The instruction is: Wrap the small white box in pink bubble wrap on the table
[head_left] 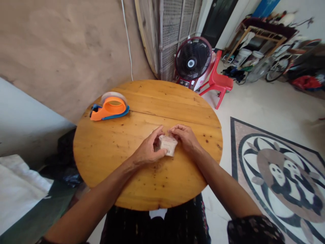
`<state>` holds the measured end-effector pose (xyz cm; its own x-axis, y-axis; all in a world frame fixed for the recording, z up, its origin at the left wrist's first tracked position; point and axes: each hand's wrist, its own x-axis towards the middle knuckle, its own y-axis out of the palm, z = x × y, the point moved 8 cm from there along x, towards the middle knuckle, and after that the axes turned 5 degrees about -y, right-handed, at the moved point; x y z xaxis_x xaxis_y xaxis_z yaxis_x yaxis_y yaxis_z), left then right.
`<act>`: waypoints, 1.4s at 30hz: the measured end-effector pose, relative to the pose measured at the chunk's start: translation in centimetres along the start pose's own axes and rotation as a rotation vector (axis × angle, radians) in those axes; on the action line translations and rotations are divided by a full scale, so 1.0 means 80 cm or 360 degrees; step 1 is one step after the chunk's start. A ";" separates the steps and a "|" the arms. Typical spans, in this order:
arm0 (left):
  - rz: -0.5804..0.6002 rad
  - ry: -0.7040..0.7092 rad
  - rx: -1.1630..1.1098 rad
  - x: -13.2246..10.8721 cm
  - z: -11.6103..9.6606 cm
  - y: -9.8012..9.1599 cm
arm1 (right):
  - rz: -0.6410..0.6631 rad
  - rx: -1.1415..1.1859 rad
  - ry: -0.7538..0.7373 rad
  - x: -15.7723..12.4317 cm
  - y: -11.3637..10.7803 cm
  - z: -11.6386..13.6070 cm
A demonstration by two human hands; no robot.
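A small pale box in clear plastic wrap point(168, 145), with printing and a small dark square code on it, is on the round wooden table point(142, 176) between my hands. My left hand point(150, 146) grips its left side, thumb at the near edge and fingers behind. At the box's upper right corner, my right hand point(185, 135) has its thumb and fingers pinched together; whether wrap is between them is too small to make out. An orange and blue tape dispenser point(111, 107) with a roll of tape stands farther off at the table's left.
Behind the table are a black and dark-red fan point(193, 59) and a red plastic chair point(219, 81). On the floor to the right lies a panda-patterned mat point(281, 176). White cloth or sacking point(20, 189) is at the lower left.
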<state>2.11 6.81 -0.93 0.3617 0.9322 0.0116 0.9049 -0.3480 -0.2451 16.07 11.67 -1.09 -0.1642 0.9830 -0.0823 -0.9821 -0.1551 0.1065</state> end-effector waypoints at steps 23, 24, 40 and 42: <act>-0.0107 0.0693 0.0894 -0.023 -0.051 0.011 | -0.0135 0.0086 -0.0174 0.015 -0.025 0.021; -0.0140 0.0732 0.0930 -0.024 -0.052 0.012 | -0.0122 0.0017 -0.0182 0.016 -0.025 0.029; -0.0163 0.1008 0.0883 -0.042 -0.077 0.016 | -0.0028 0.0287 -0.0180 0.068 -0.027 0.017; -0.0141 0.1034 0.0823 -0.045 -0.080 0.017 | -0.0047 0.0296 -0.0191 0.069 -0.032 0.018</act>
<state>3.47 2.38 4.88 0.4948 0.6563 0.5696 0.7763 -0.0391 -0.6292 17.83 17.65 -0.39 -0.1127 0.9932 0.0294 -0.9507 -0.1164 0.2874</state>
